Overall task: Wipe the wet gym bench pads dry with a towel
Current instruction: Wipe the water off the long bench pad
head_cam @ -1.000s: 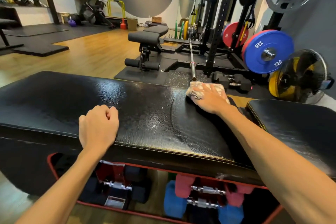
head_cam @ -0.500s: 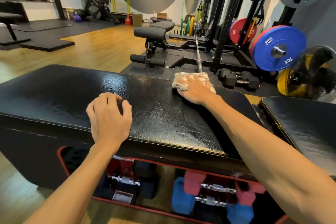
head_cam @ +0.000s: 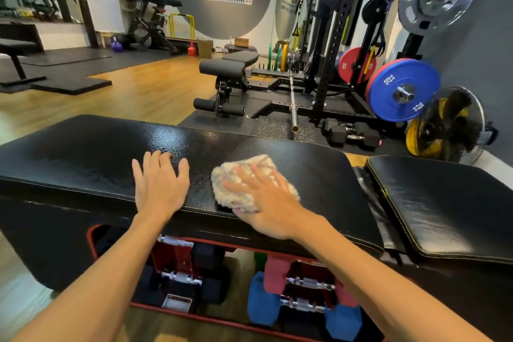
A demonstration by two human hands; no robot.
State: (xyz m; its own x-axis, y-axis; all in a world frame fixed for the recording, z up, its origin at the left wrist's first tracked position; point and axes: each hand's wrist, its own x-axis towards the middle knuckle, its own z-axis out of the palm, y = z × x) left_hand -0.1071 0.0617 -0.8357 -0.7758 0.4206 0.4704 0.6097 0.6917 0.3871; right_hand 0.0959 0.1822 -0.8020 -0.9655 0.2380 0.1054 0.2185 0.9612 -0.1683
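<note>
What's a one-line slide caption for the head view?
Right hand presses a towel flat on the black bench pad; left hand rests open beside it.

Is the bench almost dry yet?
Not yet. The long pad looks duller right of the towel, so that part seems wiped. The right hand presses the towel at the near edge; the left hand rests flat. Glistening wet sheen left of it and the smaller pad remain.

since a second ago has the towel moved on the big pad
Yes. The towel, under the right hand, went from the big pad's far edge to its near edge.
</note>
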